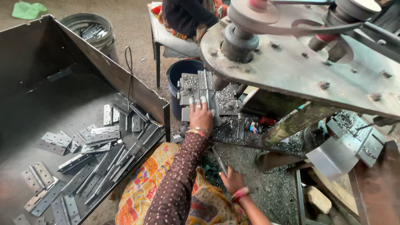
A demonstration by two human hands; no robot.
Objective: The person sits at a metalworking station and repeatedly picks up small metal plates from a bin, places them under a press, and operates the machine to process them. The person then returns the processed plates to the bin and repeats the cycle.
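My left hand (201, 114) lies flat, fingers pressing a metal hinge (203, 89) onto the jig plate (227, 102) under the drill spindle (219, 82). My right hand (232, 180) grips a dark lever (218, 160) low by my lap. Overhead, the machine's heavy plate (300, 71) with its belt pulley (254, 14) crowds the hinge from the right. Left of me, a metal bin (29, 50) holds loose hinges (96, 158); its wall edge stands close beside my forearm. A blue bucket (179, 73) and a seated person (187, 16) block the far side
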